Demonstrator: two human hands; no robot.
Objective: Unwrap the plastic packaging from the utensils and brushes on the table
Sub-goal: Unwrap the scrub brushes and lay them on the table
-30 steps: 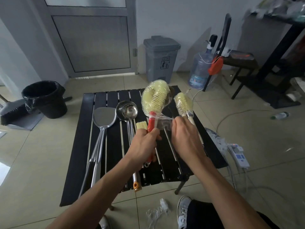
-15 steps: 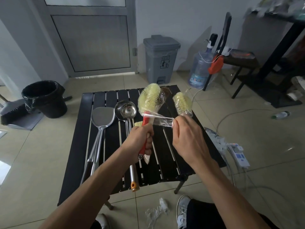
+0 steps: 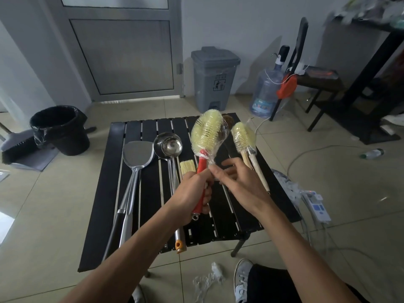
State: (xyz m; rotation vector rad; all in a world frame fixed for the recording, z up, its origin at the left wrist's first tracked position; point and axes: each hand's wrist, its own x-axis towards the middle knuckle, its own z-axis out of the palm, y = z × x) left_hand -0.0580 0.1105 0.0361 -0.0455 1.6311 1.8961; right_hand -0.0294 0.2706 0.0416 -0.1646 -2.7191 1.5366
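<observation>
The left hand (image 3: 192, 193) is closed in a fist round the smooth red plastic handle of the red-handled brush (image 3: 206, 132) and holds it upright above the bench (image 3: 105, 193). Its looped head of stiff, pale yellow bristles is sheathed in glossy, crinkled plastic wrap (image 3: 213, 157). The right hand (image 3: 238, 182) pinches the gathered tail of that wrap at the brush's neck with thumb and forefinger, the other fingers loosely spread. Just to the right, a second brush (image 3: 242, 134) with yellow bristles and pale wooden handles lies wrapped on the black slatted bench. To the left lie a small flat brush (image 3: 188, 166), a shiny steel ladle (image 3: 168, 145) and a steel spatula (image 3: 137, 154). Crumpled clear plastic (image 3: 207, 279) lies on the tiled floor.
</observation>
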